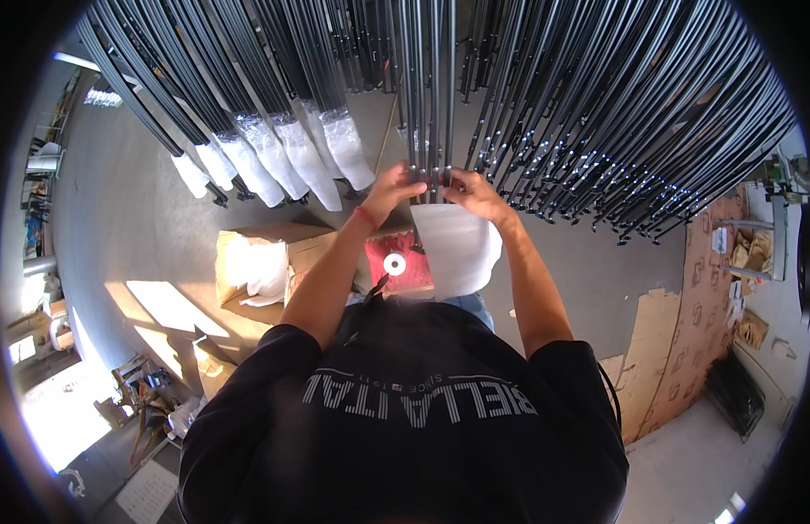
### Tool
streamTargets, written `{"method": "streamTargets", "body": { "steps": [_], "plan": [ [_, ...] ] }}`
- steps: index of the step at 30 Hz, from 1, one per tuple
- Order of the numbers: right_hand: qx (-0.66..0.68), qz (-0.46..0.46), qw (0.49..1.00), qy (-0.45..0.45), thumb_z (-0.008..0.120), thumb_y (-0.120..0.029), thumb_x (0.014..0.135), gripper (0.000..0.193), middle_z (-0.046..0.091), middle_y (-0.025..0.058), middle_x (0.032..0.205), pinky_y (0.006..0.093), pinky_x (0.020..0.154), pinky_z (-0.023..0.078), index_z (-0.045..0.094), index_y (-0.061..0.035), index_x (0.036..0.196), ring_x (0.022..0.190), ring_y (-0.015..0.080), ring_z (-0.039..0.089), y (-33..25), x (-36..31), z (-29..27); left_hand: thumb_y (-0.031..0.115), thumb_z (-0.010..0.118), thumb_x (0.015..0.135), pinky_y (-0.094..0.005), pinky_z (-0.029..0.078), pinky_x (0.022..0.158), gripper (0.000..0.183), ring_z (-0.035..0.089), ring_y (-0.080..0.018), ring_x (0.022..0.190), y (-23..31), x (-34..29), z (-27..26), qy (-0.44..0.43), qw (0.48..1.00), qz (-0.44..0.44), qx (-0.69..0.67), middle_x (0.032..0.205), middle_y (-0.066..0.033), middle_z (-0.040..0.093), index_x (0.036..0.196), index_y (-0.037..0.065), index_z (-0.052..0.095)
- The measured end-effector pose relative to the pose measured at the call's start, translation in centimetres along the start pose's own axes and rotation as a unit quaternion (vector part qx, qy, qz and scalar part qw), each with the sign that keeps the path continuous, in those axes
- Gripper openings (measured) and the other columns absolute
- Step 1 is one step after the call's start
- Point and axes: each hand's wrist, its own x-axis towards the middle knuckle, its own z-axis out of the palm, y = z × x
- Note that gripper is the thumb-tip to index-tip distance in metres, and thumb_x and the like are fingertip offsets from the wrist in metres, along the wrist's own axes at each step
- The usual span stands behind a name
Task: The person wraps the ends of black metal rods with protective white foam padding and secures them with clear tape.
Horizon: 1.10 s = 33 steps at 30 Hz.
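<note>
Several slim black metal tubes stand upright as a bundle between my hands. My left hand is closed round the bundle's left side, its thumb in front. My right hand has bent fingers closed at the right side of the same tubes. A white foam sheet hangs just below my right hand, across the lower tube ends; whether those fingers also pinch its edge is hidden. Near my lap, a white roll, probably tape, lies on a red surface.
Several black tube bundles with white foam and clear film round their ends stand at the left. Many bare black tubes fill the right. An open cardboard box with white foam sits at left. Flattened cardboard lies at right.
</note>
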Motion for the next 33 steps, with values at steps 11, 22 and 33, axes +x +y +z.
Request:
{"method": "streamTargets", "body": {
  "steps": [11,22,33],
  "plan": [
    [-0.078,0.000,0.995,0.069,0.067,-0.022,0.072,0.028,0.057,0.0171,0.064,0.0346,0.057,0.044,0.060,0.0012,0.085,0.061,0.0274,0.058,-0.6,-0.3,3.0,0.008,0.052,0.082,-0.0325,0.034,0.097,0.040,0.046,-0.0250,0.113,5.8,0.7,1.7,-0.092,0.993,0.004,-0.072,0.116,-0.0176,0.051,0.118,-0.005,0.044],
    [0.008,0.016,0.996,0.083,0.059,-0.019,0.076,0.060,0.060,0.0197,0.082,0.0326,0.070,0.046,0.034,-0.0011,0.127,0.072,0.0206,0.059,3.2,5.3,-0.7,0.011,0.052,0.082,-0.0350,0.039,0.092,0.032,0.052,-0.0268,0.105,8.3,-1.5,-0.5,-0.083,0.996,-0.020,-0.006,0.109,-0.0192,0.055,0.109,-0.006,0.050],
    [0.097,0.063,0.991,-0.072,0.055,-0.017,0.083,0.019,0.058,0.0010,0.083,0.0227,0.066,0.043,0.060,-0.0064,0.098,0.072,0.0088,0.050,1.6,7.9,-1.7,0.018,0.051,0.083,-0.0306,0.030,0.096,0.027,0.039,-0.0209,0.118,9.1,-2.4,-0.5,-0.053,0.993,0.032,0.105,0.132,-0.0154,0.036,0.101,-0.001,0.055]
  ]
}}
